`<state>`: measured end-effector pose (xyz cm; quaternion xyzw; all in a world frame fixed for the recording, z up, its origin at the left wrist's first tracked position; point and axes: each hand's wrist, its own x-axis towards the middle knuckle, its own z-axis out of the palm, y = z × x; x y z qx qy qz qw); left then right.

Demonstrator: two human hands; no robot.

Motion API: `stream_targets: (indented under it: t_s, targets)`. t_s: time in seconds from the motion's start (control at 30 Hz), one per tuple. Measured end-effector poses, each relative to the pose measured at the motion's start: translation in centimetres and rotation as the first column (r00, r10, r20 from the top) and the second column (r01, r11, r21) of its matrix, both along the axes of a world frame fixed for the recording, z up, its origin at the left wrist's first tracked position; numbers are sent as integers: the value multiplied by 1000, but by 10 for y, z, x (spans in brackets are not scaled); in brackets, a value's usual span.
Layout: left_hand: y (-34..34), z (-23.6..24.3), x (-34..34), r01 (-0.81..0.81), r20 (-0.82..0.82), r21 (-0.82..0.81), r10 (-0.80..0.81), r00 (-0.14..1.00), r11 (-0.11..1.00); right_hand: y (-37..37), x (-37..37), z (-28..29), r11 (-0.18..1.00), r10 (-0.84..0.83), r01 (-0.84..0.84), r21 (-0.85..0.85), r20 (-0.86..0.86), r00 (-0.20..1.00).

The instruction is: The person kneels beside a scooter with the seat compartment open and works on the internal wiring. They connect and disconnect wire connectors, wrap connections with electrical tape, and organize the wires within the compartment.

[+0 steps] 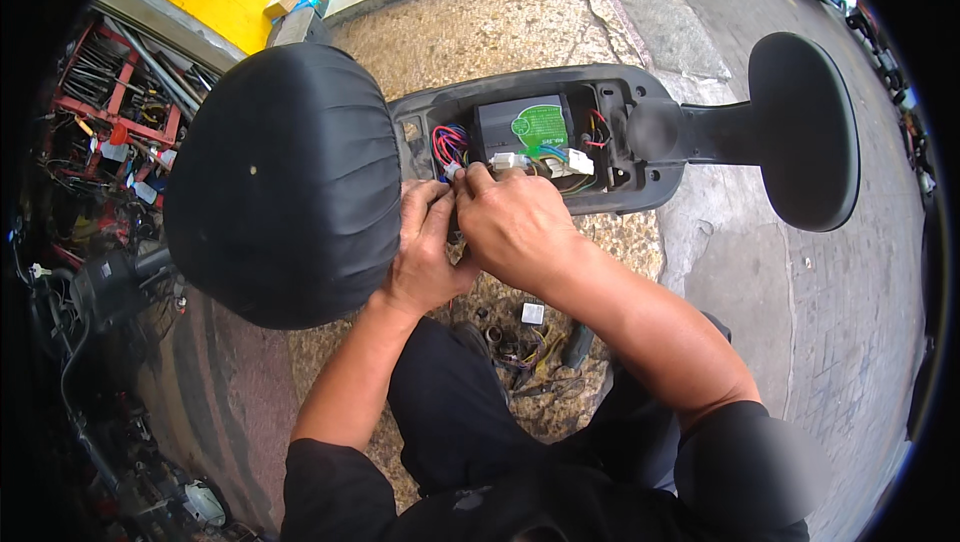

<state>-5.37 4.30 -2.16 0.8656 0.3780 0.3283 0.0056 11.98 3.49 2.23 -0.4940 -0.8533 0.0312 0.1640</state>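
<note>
Both my hands meet at the near left corner of an open black under-seat compartment (640,197) of a scooter. A small white wire connector (452,171) shows at their fingertips. My left hand (425,247) is closed with its fingers pinched around it, and my right hand (515,217) pinches at the same spot from the right. My fingers partly cover the connector. Red and blue wires (450,144) bunch just beyond it. A black controller box (493,132) with a green label fills the compartment's middle. Larger white plugs (576,163) lie along its near side.
The raised black seat (280,187) stands close on the left; a black backrest (805,132) extends right. Between my legs, a small white box (533,314) and loose wires (530,350) lie on the ground. A red rack (125,82) of tools stands far left.
</note>
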Motion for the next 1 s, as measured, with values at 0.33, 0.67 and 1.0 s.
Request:
stream_targets:
  t_s: [0.33, 0.67, 1.0]
  targets:
    - [17, 18, 10, -12, -134, 22, 15, 991, 1000, -5, 2, -14, 989, 16, -10, 147, -40, 999]
    - [20, 11, 10, -29, -130, 39, 34, 991, 999, -11, 15, -9, 995, 97, -95, 23, -179, 979]
    - [15, 8, -2, 3, -123, -47, -9, 992, 999, -15, 42, -4, 991, 135, -113, 76, -457, 879]
